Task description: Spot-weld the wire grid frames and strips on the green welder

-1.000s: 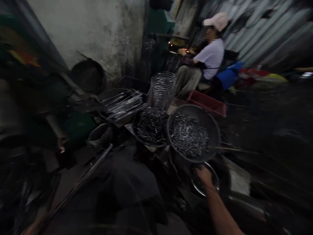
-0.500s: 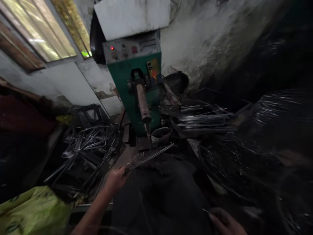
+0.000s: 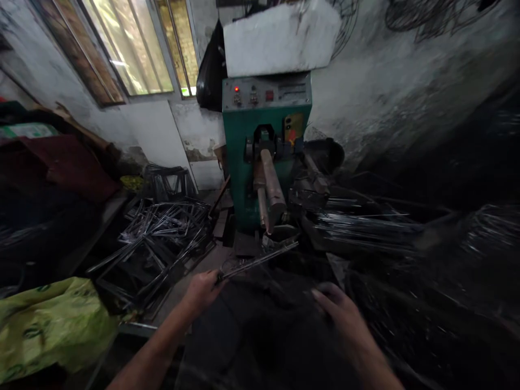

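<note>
A worker's left hand [image 3: 202,291] grips a bundle of thin metal rods [image 3: 260,259] angled toward a green machine [image 3: 266,146]; the blurred right hand [image 3: 340,313] hovers nearby, apparently empty, fingers loosely spread. Bent wire frames [image 3: 162,233] lie left of the machine.

Right hand [image 3: 345,317] blurred (fingers indistinct)

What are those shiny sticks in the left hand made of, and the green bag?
The rods in the left hand look like bare metal wire, probably steel: thin, straight, with grey glints. The bag looks like thin plastic, since it is crinkled and slightly glossy, though it could be woven.
</note>
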The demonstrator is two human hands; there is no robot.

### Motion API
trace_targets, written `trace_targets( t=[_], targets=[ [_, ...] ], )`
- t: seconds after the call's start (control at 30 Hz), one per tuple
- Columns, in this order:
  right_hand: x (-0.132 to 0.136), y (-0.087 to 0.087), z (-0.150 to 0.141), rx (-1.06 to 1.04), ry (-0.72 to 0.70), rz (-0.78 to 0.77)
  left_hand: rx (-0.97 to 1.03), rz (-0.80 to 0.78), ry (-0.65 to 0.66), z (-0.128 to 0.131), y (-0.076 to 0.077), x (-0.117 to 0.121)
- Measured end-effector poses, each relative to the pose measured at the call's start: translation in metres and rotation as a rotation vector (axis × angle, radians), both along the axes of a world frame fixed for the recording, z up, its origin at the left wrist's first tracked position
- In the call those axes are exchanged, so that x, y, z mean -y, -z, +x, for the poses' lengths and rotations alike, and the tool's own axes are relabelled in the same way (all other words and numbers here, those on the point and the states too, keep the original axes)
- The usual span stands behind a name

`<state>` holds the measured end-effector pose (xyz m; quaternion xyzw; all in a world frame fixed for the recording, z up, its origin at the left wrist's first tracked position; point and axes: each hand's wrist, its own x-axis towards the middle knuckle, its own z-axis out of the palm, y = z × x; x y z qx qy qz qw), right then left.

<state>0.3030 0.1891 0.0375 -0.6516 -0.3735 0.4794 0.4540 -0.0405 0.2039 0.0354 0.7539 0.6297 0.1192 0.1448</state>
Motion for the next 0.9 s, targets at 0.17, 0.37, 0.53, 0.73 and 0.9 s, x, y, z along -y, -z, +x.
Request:
trace_targets(
  t=[0.17,0.37,0.53,0.73,0.9],
  targets=[
    [-0.054,0.0,-0.088,-0.458,0.043,0.026,0.016,-0.014,-0.018,0.005,-0.01,0.001],
    [-0.07,0.016,-0.111,-0.422,0.102,0.222,0.024,-0.016,-0.015,-0.003,-0.007,0.002],
    [-0.076,0.023,-0.112,-0.305,0.204,0.27,0.055,0.021,0.006,-0.007,0.005,-0.002],
    [-0.085,0.034,-0.116,-0.352,0.232,0.268,0.075,0.065,-0.05,-0.004,0.015,-0.01],
    [-0.092,0.034,-0.121,-0.469,0.229,0.317,0.054,-0.024,-0.044,0.001,-0.003,-0.014]
  ],
)
